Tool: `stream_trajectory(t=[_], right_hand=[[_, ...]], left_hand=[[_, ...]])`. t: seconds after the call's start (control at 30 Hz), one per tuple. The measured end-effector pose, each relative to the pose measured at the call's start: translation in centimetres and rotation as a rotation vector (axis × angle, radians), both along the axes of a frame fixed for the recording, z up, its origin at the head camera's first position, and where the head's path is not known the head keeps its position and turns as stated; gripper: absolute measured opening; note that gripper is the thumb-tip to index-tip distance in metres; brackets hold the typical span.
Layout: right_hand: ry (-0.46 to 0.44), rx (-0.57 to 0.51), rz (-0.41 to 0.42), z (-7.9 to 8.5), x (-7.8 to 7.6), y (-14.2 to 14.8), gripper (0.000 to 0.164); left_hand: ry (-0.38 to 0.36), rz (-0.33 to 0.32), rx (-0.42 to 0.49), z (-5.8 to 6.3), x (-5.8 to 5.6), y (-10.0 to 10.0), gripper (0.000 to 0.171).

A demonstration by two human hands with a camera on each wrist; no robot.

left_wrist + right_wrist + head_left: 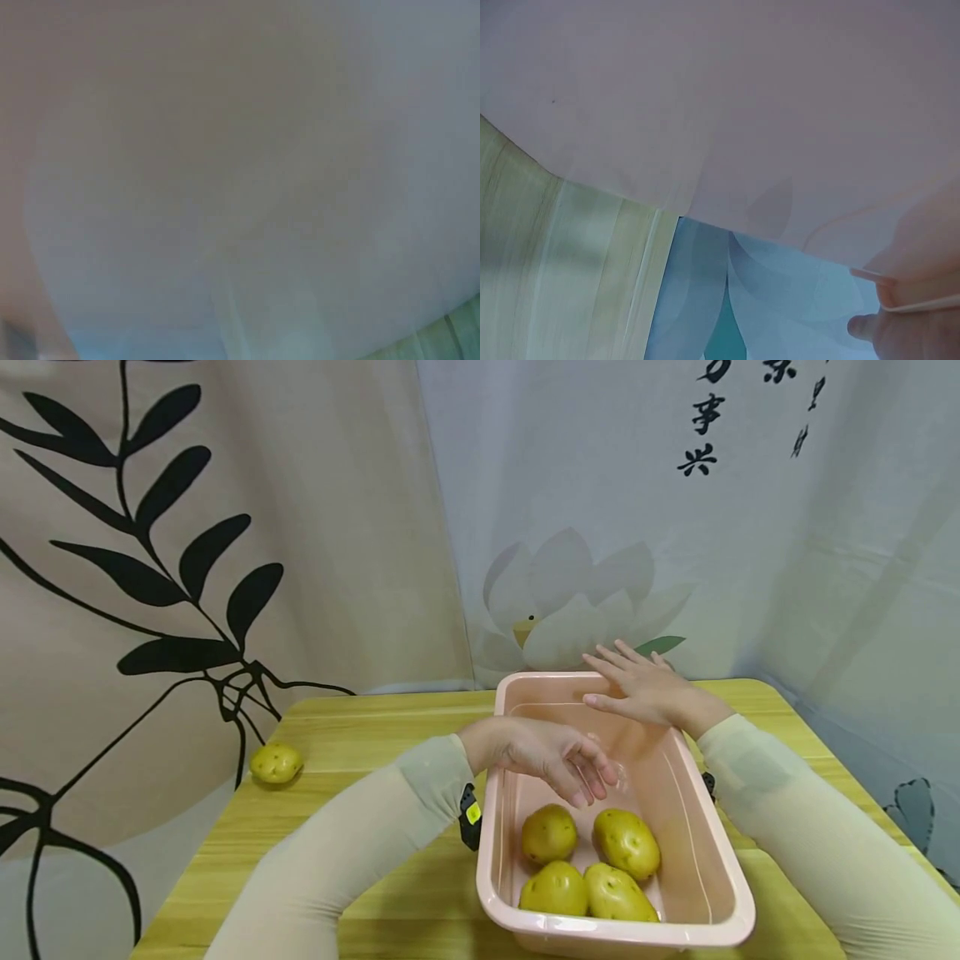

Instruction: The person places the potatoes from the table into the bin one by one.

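A pink plastic basin (487,860) stands on the table with several yellow potatoes (627,844) at its near end. Above them, my left hand (551,756) reaches over the basin's left rim, fingers loosely bent and holding nothing. My right hand (645,692) lies over the far right corner of the rim with its fingers spread straight. In the right wrist view, the basin's outer wall (705,112) fills most of the picture, with part of the hand (919,334) at the lower right. The left wrist view is mostly a blurred pale surface.
One more potato (276,764) lies by the left edge of the wood-grain table (397,718). Behind the table hangs a pale curtain (360,527) printed with dark leaves, a lotus and characters. Dark wrist devices show beside the basin on both sides.
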State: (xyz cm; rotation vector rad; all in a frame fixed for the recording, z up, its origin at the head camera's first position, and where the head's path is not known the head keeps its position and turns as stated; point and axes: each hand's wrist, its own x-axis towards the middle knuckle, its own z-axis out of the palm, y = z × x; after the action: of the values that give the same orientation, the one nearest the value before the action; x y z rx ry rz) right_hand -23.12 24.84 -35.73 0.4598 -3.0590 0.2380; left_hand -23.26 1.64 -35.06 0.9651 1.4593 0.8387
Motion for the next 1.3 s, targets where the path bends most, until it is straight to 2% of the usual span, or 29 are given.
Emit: stream_trajectory(t=[0.2, 0.93, 1.3], right_hand=[[-0.001, 0.007, -0.001, 0.11, 0.15, -0.09, 0.082], [-0.002, 0.002, 0.006, 0.14, 0.09, -0.26, 0.082], [-0.005, 0.005, 0.0, 0.09, 0.16, -0.21, 0.082]], left_hand=[[0.005, 0.006, 0.003, 0.08, 0.01, -0.07, 0.05], [-0.008, 0.002, 0.026, 0.23, 0.11, -0.24, 0.048], [-0.035, -0.022, 0.099, 0.08, -0.05, -0.26, 0.049]])
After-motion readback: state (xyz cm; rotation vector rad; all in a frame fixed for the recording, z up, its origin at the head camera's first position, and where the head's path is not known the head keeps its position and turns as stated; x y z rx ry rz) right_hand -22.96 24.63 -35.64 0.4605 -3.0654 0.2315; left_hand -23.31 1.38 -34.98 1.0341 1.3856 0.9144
